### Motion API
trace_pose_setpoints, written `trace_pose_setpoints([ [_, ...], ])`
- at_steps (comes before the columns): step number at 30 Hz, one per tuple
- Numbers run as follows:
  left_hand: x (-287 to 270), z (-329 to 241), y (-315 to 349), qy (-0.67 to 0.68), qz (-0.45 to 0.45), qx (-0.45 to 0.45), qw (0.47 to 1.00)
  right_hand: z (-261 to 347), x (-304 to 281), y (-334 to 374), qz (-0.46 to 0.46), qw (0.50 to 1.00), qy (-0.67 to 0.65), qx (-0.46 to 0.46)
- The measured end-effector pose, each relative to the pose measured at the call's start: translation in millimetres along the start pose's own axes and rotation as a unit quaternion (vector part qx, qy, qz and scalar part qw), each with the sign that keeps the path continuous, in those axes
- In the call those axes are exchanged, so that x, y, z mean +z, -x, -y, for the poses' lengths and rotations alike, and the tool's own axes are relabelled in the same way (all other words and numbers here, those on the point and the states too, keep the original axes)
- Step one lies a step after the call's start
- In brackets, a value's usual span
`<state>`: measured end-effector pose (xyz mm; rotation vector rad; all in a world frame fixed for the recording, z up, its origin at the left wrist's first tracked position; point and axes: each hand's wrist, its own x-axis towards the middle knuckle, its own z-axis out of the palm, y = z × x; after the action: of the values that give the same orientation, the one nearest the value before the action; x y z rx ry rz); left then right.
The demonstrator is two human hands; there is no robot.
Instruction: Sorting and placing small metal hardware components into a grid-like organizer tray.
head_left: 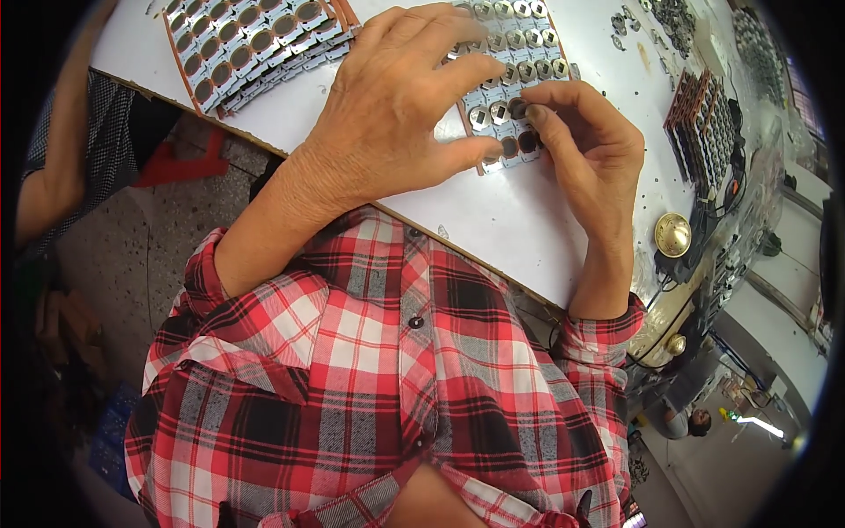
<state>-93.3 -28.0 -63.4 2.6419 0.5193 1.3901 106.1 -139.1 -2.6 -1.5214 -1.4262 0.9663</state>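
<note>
A circuit board panel (484, 167) lies on the white table in front of me, with rows of round spots. Most spots in the rows farther off carry shiny metal pieces with diamond-shaped middles, while the nearest row shows dark discs. My left hand (396, 97) is open over the panel's left side, fingers apart, its thumb resting by the nearest row. Thumb and forefinger of my right hand (590, 141) pinch a small dark round piece (519, 108) at the right end of the second row. The fingertips partly hide that piece.
Stacked panels with dark discs (246, 44) lie at the left; another stack (704, 132) stands at the right. Loose small metal parts (673, 22) are scattered at the far right. A brass-coloured dome (672, 235) and cables are near the right edge. Another person's arm (57, 167) is at the left.
</note>
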Motion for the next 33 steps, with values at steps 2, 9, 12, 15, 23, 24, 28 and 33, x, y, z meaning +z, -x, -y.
trace_pose_setpoints([
  [2, 0.6, -2.1, -5.5, -0.046, -0.150, 0.154, 0.976, -5.3, -1.9, 0.7, -0.010, 1.000, 0.003, -0.006],
  [9, 0.6, -1.1, 2.0, 0.006, 0.001, -0.012, 1.000, 5.1, 5.3, -1.1, -0.007, 0.996, 0.080, -0.023],
  [12, -23.0, -25.0, -14.6, 0.019, -0.002, -0.009, 1.000, -2.1, 2.5, 0.5, -0.033, 0.996, 0.077, -0.007],
  [15, -41.7, -39.3, -23.5, 0.082, 0.133, -0.167, 0.973, -1.5, 2.6, -1.0, -0.021, 0.992, 0.115, -0.036],
  [23, -27.1, -40.6, -11.2, 0.033, 0.104, -0.168, 0.980, -1.3, -3.8, -4.1, 0.029, 0.992, 0.104, -0.057],
  [24, -26.2, -41.1, -11.0, 0.030, 0.107, -0.168, 0.979, -0.4, -4.8, -4.5, 0.039, 0.992, 0.104, -0.052],
  [28, -27.6, -40.7, -12.3, 0.036, 0.118, -0.167, 0.978, 6.6, -0.5, -2.5, 0.033, 0.988, 0.142, -0.050],
  [33, -26.4, -41.2, -13.2, 0.036, 0.115, -0.168, 0.978, 8.1, 7.3, 2.8, -0.003, 0.961, 0.249, -0.116],
])
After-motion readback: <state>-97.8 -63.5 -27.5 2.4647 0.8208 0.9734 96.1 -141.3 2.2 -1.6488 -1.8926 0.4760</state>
